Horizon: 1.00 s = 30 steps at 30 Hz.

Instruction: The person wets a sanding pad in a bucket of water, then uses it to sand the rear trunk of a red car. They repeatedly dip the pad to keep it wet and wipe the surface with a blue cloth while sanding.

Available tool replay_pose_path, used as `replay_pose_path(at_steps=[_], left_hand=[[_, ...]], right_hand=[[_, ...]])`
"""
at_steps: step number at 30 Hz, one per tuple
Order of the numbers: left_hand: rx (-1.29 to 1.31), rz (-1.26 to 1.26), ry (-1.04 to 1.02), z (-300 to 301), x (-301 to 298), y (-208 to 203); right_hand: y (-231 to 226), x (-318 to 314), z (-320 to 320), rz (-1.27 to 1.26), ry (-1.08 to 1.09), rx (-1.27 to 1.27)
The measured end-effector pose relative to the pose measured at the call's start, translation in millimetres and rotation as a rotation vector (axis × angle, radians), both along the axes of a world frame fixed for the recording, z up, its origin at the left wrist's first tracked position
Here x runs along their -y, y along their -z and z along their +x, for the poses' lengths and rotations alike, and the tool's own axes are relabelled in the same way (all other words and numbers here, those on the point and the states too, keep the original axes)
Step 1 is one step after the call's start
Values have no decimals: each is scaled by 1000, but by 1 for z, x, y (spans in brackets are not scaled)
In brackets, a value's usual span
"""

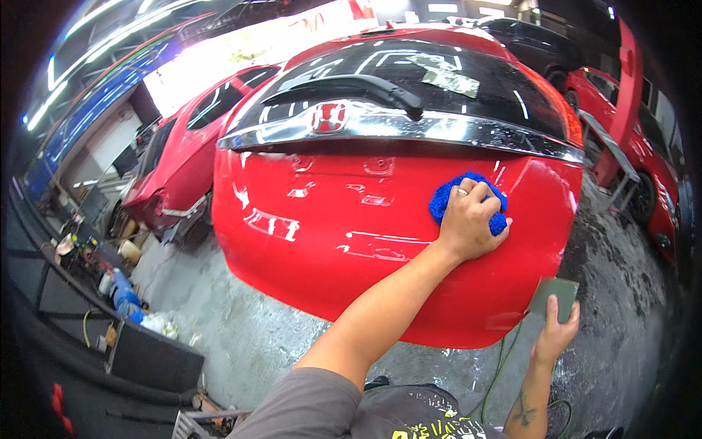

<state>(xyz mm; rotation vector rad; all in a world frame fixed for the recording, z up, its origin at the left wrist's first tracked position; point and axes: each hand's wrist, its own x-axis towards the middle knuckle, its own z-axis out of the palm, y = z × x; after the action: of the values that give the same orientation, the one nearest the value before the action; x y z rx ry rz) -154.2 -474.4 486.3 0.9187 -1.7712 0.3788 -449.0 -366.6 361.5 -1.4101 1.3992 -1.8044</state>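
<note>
My left hand (pixel 474 221) presses a shaggy blue microfiber cloth (pixel 447 196) against the right part of a red car tailgate (pixel 380 271). Its fingers are closed over the cloth, and a ring shows on one of them. Down by the tailgate's lower right edge, my right hand (pixel 559 328) pinches a flat grey-green square of sandpaper (pixel 556 296), thumb on top. Wet-looking shine and pale reflections lie on the red paint. Above the cloth runs a chrome strip (pixel 468 132) with a red badge (pixel 329 117), below a rear wiper (pixel 365 86) and dark rear window.
Another red car (pixel 186 132) stands to the left, and one more (pixel 636 139) is parked at the right behind a red post (pixel 627 88). A dark rack with bottles and a blue item (pixel 126 296) sits at the left. A thin green hose (pixel 499 373) crosses the wet floor.
</note>
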Motion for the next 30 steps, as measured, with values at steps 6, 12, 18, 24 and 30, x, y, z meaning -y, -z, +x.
replay_pose_path(at_steps=[6,12,18,24,30], left_hand=[[184,85,-188,50,-40,15],[167,99,-432,161,-62,28],[91,146,-898,356,-111,36],[191,178,-1098,495,-133,26],[148,59,-1043,513,-107,18]], right_hand=[[-108,50,148,-468,-283,-201],[-107,83,226,-863,-469,-1027],[-102,75,187,-583,-628,-1493],[-117,56,183,-409,-603,-1713],[-102,42,353,-435,-523,-1592]])
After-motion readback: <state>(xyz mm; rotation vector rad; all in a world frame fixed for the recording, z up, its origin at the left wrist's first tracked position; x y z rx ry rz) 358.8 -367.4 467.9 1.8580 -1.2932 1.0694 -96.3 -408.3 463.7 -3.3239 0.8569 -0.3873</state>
